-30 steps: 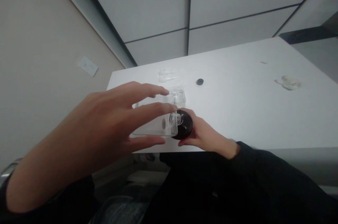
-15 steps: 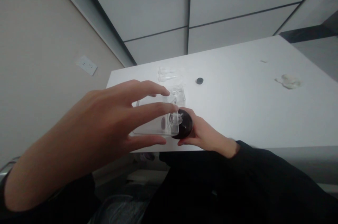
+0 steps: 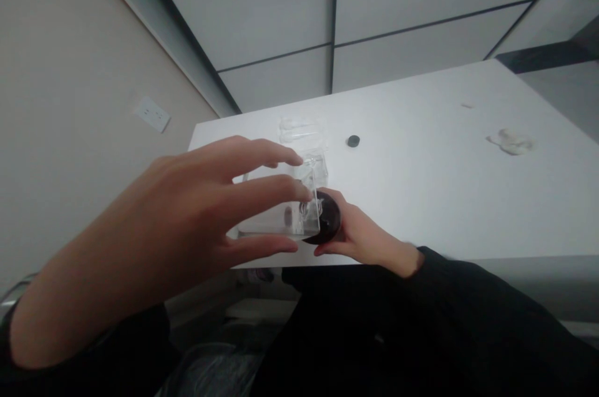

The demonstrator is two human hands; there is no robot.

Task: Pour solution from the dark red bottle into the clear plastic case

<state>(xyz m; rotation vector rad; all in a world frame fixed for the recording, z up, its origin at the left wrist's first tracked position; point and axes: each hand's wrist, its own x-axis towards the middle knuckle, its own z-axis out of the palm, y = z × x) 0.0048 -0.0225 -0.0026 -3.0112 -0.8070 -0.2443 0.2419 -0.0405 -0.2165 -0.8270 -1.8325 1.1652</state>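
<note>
My left hand (image 3: 201, 203) grips a clear, box-shaped container (image 3: 271, 222), its fingers along the top and the thumb at the near side. The container is held tilted, its right end over a dark round bottle (image 3: 330, 219). My right hand (image 3: 362, 231) is wrapped round that bottle near the table's front edge. Whether anything flows between the two cannot be made out. Just behind them a small clear box (image 3: 321, 166) rests on the white table (image 3: 421, 197).
Clear tube-like pieces (image 3: 299, 132) lie toward the back left of the table. Right of them sits a small dark cap (image 3: 353, 141). A crumpled whitish piece (image 3: 515, 142) and a small scrap (image 3: 467, 105) lie at the right. A wall with a socket (image 3: 153, 114) stands at the left.
The clear container in my left hand has shifted slightly to the right and its tilt has changed a little. My left index finger has bent slightly. My right hand and the bottle look nearly the same.
</note>
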